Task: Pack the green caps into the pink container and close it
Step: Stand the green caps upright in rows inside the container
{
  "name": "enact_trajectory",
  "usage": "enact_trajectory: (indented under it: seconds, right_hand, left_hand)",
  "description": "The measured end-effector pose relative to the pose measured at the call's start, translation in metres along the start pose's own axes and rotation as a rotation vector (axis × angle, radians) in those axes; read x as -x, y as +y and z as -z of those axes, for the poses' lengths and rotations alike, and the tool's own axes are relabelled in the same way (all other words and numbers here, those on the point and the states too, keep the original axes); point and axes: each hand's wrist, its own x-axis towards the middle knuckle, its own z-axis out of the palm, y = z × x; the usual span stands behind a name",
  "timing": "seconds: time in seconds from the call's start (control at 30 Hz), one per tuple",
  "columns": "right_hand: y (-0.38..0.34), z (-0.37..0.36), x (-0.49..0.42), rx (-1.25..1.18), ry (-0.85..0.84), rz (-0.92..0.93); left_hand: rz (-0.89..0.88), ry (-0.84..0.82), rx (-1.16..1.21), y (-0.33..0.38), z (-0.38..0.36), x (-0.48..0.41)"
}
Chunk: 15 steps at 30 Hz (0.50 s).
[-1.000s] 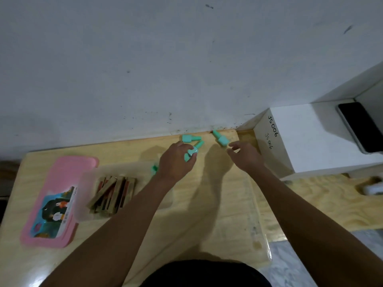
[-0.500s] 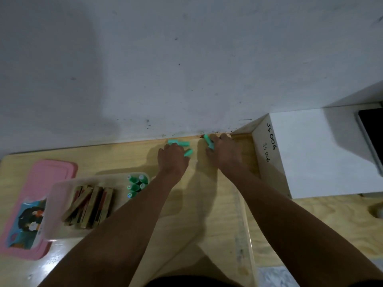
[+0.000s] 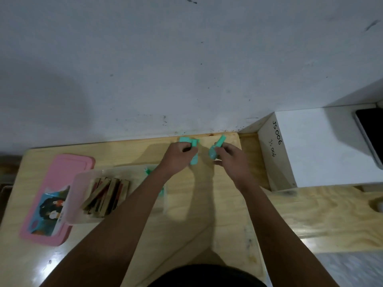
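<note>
Both hands are at the far edge of the wooden table [image 3: 207,204], near the wall. My left hand [image 3: 178,158] is closed around green caps [image 3: 194,152]; one more green cap [image 3: 185,140] shows just beyond its fingers. My right hand [image 3: 232,158] grips another green cap [image 3: 217,148], which sticks out up and to the left. The open translucent container [image 3: 83,195] stands at the left and holds several wooden pieces [image 3: 107,195]. A few green caps [image 3: 148,171] lie at its right end, partly hidden by my left forearm. Its pink lid [image 3: 53,195] lies flat beside it.
A white box [image 3: 323,150] marked JS006 stands to the right against the wall, with a dark phone [image 3: 371,135] on top. A second wooden surface [image 3: 321,214] adjoins the table on the right.
Both hands have closed on the caps by the wall and lifted them slightly. The right hand now holds one cap tilted up. The camera view shifted a little.
</note>
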Motion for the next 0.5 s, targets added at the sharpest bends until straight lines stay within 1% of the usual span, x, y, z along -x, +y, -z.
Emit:
enact_trajectory:
  seconds: [0.07, 0.1, 0.17, 0.33, 0.5]
  right_hand:
    - [-0.005, -0.012, 0.016, -0.155, -0.006, -0.040]
    - [-0.007, -0.018, 0.023, -0.184, -0.016, -0.046]
    - [-0.012, -0.031, 0.038, -0.173, -0.037, -0.038]
    - [-0.015, -0.061, 0.067, -0.107, -0.024, -0.024]
    - [-0.011, -0.086, 0.094, -0.071, -0.074, 0.016]
  left_hand:
    - [0.067, -0.046, 0.210, 0.000, 0.016, 0.015]
    - [0.074, -0.055, 0.287, -0.001, 0.024, 0.022]
    - [0.059, -0.049, 0.368, -0.006, 0.041, 0.037]
    - [0.018, -0.042, 0.395, -0.025, 0.081, 0.075]
    - [0.016, -0.041, 0.439, -0.050, 0.110, 0.102]
